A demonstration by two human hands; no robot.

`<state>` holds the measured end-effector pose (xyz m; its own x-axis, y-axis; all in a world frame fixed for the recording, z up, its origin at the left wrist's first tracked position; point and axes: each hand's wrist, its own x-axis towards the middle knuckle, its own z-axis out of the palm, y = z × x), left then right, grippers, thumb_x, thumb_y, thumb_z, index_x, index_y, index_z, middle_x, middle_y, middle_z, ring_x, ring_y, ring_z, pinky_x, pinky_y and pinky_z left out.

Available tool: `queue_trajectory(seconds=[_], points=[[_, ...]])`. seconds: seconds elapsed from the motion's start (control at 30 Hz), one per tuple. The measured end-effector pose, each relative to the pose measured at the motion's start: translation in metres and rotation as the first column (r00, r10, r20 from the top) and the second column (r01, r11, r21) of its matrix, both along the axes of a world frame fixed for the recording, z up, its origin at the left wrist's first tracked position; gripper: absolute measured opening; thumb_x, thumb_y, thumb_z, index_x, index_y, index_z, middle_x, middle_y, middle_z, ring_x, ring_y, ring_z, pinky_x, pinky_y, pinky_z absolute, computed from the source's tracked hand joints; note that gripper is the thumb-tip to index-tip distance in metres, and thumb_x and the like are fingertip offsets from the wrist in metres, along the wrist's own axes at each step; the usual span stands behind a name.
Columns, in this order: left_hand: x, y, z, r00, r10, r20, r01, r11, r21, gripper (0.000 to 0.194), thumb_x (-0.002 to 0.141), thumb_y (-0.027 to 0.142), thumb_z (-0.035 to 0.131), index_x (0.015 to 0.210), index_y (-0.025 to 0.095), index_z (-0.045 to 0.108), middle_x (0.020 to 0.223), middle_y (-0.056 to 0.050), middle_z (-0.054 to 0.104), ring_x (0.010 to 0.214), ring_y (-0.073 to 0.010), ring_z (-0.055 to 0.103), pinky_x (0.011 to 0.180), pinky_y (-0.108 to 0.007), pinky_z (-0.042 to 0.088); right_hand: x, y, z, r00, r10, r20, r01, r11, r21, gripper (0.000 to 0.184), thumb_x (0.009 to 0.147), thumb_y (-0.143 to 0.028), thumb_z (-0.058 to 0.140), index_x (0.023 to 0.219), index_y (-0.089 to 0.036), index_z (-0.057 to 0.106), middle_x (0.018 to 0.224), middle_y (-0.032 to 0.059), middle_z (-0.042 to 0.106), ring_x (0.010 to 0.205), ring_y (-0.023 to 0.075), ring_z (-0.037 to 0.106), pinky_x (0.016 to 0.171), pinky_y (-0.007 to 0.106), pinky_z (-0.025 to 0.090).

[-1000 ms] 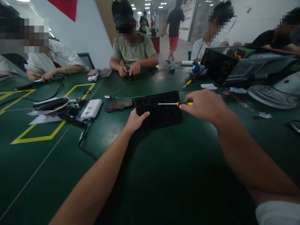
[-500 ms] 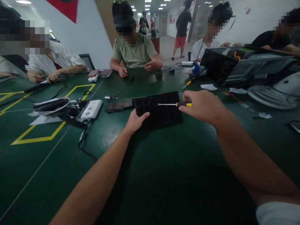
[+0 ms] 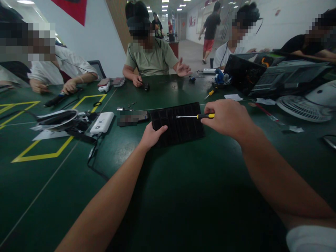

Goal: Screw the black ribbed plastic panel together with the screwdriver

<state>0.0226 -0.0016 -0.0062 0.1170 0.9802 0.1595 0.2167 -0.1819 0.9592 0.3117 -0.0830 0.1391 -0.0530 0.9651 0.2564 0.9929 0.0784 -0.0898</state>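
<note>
My left hand (image 3: 154,134) grips the left edge of a flat black rectangular panel (image 3: 181,131) with ribs or slots across its face, thumb on top and the other fingers hidden beneath. The panel is tilted a little over the green table. Between the fingertips of my right hand (image 3: 228,117) is the yellow and black handle of a screwdriver (image 3: 206,116). Its metal shaft points left across the panel's upper half; I cannot tell whether the tip touches the surface. A dark phone-like object (image 3: 132,118) lies just left of the panel.
Left on the green table (image 3: 168,196) are a white power bank-like box (image 3: 102,122) and a heap of parts with cables (image 3: 60,120). Another screwdriver (image 3: 209,94), a white fan (image 3: 306,106) and a dark computer case (image 3: 262,75) stand to the right. Co-workers sit around the table.
My hands, the panel and the screwdriver have barely moved. The co-worker opposite has lifted one hand off the small dark part and spread it. A person behind walks farther away.
</note>
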Motion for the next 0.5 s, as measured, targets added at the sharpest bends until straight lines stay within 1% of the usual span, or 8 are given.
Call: queue_trajectory(seconds=[0.1, 0.2, 0.3, 0.4, 0.5], points=[[0.0002, -0.0002, 0.0001, 1.000, -0.003, 0.003, 0.003, 1.000, -0.002, 0.046, 0.085, 0.044, 0.089, 0.122, 0.020, 0.076, 0.131, -0.015, 0.084, 0.129, -0.0389, 0.078, 0.118, -0.064, 0.059, -0.0006, -0.0009, 0.0012, 1.000, -0.011, 0.007, 0.011, 1.000, 0.001, 0.020, 0.095, -0.043, 0.075, 0.101, -0.028, 0.086, 0.104, 0.0121, 0.083, 0.095, 0.0351, 0.073, 0.073, 0.043, 0.046], [-0.0004, 0.0009, -0.0013, 1.000, -0.003, -0.010, 0.003, 1.000, 0.008, 0.048, 0.085, 0.045, 0.089, 0.123, 0.019, 0.076, 0.131, -0.015, 0.084, 0.128, -0.0387, 0.078, 0.118, -0.063, 0.060, -0.0011, -0.0009, 0.0013, 0.999, -0.027, 0.032, 0.028, 1.000, -0.011, 0.028, 0.098, -0.048, 0.071, 0.107, -0.028, 0.089, 0.106, 0.0132, 0.084, 0.095, 0.0361, 0.074, 0.073, 0.043, 0.046], [-0.0007, 0.0024, -0.0034, 1.000, 0.002, -0.012, -0.002, 1.000, 0.005, 0.049, 0.085, 0.045, 0.089, 0.122, 0.017, 0.075, 0.130, -0.016, 0.085, 0.126, -0.0384, 0.079, 0.118, -0.063, 0.059, -0.0020, -0.0006, 0.0008, 0.997, -0.042, 0.070, 0.044, 0.999, -0.024, 0.035, 0.100, -0.053, 0.067, 0.108, -0.026, 0.089, 0.106, 0.0149, 0.084, 0.095, 0.0360, 0.074, 0.073, 0.043, 0.047], [-0.0003, 0.0036, -0.0052, 1.000, 0.000, 0.008, 0.000, 1.000, 0.000, 0.049, 0.084, 0.045, 0.090, 0.122, 0.017, 0.075, 0.131, -0.016, 0.085, 0.126, -0.0382, 0.079, 0.118, -0.063, 0.059, -0.0029, -0.0008, 0.0006, 0.996, -0.047, 0.079, 0.050, 0.998, -0.031, 0.037, 0.101, -0.053, 0.065, 0.108, -0.025, 0.088, 0.104, 0.0154, 0.084, 0.095, 0.0356, 0.074, 0.074, 0.043, 0.048], [0.0001, 0.0041, -0.0063, 1.000, -0.003, 0.003, 0.003, 1.000, 0.003, 0.047, 0.085, 0.044, 0.089, 0.123, 0.018, 0.075, 0.132, -0.015, 0.084, 0.128, -0.0376, 0.078, 0.117, -0.062, 0.060, -0.0033, -0.0014, 0.0010, 0.997, -0.046, 0.064, 0.049, 0.998, -0.041, 0.039, 0.102, -0.053, 0.062, 0.116, -0.026, 0.086, 0.105, 0.0148, 0.084, 0.096, 0.0359, 0.074, 0.076, 0.043, 0.048]])
